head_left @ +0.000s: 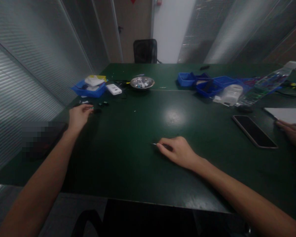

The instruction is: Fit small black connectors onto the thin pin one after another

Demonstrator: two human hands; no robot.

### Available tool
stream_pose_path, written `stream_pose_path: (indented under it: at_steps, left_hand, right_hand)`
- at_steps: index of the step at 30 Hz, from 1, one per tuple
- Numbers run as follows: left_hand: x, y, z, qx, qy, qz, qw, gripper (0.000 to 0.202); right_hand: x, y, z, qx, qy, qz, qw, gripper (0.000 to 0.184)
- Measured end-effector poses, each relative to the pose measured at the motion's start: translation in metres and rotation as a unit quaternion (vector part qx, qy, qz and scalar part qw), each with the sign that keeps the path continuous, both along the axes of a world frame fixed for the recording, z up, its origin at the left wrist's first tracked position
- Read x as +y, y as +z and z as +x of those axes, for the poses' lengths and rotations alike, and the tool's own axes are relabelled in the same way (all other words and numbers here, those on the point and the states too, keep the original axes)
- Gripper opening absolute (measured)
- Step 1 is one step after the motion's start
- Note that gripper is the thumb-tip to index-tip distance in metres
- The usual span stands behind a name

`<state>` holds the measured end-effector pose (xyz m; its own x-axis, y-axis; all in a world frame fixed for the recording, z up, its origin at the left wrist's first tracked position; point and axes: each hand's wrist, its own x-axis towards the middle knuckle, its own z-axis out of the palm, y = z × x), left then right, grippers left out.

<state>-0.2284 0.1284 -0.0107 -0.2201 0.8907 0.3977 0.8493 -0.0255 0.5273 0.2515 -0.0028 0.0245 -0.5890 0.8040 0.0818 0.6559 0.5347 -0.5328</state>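
My left hand (79, 116) reaches out to the left part of the dark green table (148, 171), its fingers closed on a small black part (96, 111); another small black part (103, 104) lies just beyond. My right hand (179, 152) rests near the table's middle, fingers pinched round a thin dark tool (155, 144) whose metal tip points left.
A blue tray with white items (90, 87), a white device (113, 89) and a metal bowl (142, 82) stand at the back left. Blue bins (207, 84), a clear bag (266, 84) and a phone (254, 131) lie right. Another person's hand (293, 133) rests at the right edge.
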Motion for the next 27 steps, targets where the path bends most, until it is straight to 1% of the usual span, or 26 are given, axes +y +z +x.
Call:
stream_pose_path:
  at_steps: [3, 5, 6, 9, 11, 16, 21, 25, 27]
  left_hand:
    - [0.0, 0.001, 0.002, 0.045, -0.024, 0.026, 0.998, 0.029]
    - [0.001, 0.0, 0.003, 0.041, -0.052, 0.017, 0.998, 0.027]
    - [0.002, -0.001, 0.003, 0.031, -0.054, 0.002, 0.998, 0.028]
    - [0.003, -0.004, 0.001, 0.006, -0.017, -0.062, 0.998, 0.032]
    - [0.004, -0.007, -0.001, -0.005, -0.005, -0.082, 0.997, 0.035]
    - [0.002, -0.008, -0.002, -0.018, -0.025, -0.056, 0.998, 0.036]
    - [0.0, -0.005, 0.005, -0.023, -0.004, -0.051, 0.998, 0.036]
    - [-0.001, -0.002, 0.01, -0.055, 0.012, -0.045, 0.997, 0.035]
    - [0.0, -0.001, 0.011, -0.077, 0.02, -0.053, 0.995, 0.034]
  right_hand:
    - [0.0, 0.001, 0.0, 0.002, 0.0, 0.002, 1.0, 0.042]
    - [0.0, 0.0, 0.001, 0.004, 0.002, 0.003, 1.0, 0.042]
    - [0.0, 0.0, 0.001, 0.004, 0.002, 0.003, 1.0, 0.042]
    - [0.001, -0.001, 0.001, 0.002, 0.003, 0.005, 1.0, 0.041]
    - [0.001, -0.002, 0.001, 0.003, 0.003, 0.007, 1.0, 0.041]
    - [0.0, -0.002, 0.0, 0.002, 0.0, 0.006, 1.0, 0.042]
    - [0.0, -0.002, 0.0, 0.003, 0.0, 0.009, 1.0, 0.041]
    - [0.001, -0.002, 0.0, -0.001, 0.0, 0.011, 1.0, 0.042]
    - [0.001, -0.002, 0.0, 0.001, -0.001, 0.012, 1.0, 0.042]
